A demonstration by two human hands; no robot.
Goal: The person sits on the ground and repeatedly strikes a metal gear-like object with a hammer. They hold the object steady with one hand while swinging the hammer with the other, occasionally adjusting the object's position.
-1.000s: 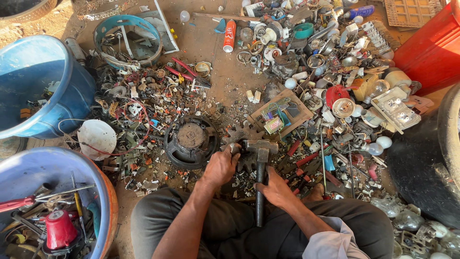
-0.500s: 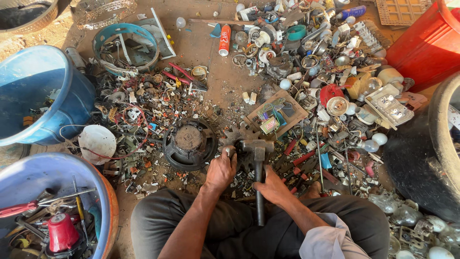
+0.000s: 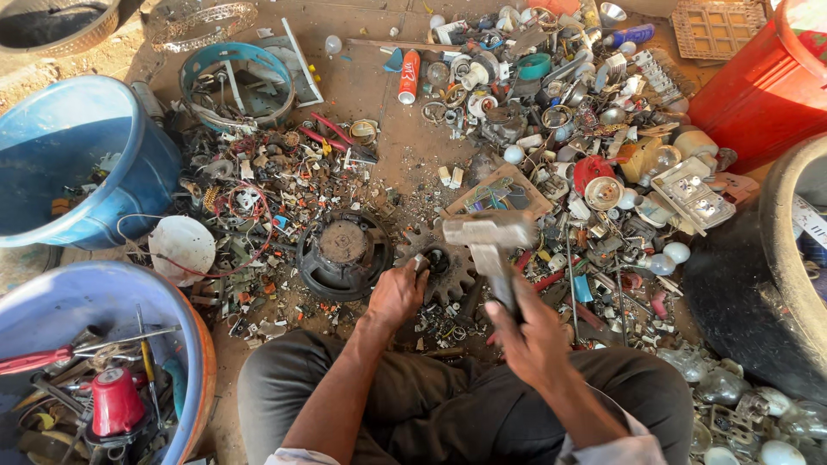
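Observation:
My right hand (image 3: 532, 325) grips the handle of a metal hammer (image 3: 488, 234), whose head is raised above the scrap on the ground. Just left of it, my left hand (image 3: 396, 293) is closed on a small metal part that rests on a dark toothed gear (image 3: 448, 274). A round black speaker frame (image 3: 343, 251) lies immediately left of my left hand. My knees in dark trousers fill the bottom of the view.
Several tubs stand at the left: a blue bucket (image 3: 82, 164), a blue basin of tools (image 3: 95, 370), a teal tub (image 3: 234, 84). A red bin (image 3: 767, 77) and a black tyre (image 3: 775, 275) stand right. Scrap, wires and bulbs (image 3: 676, 252) cover the ground.
The hammer has been lifted from a low position by the gear to a raised one, its head now nearer the camera. My left hand stays on the small part.

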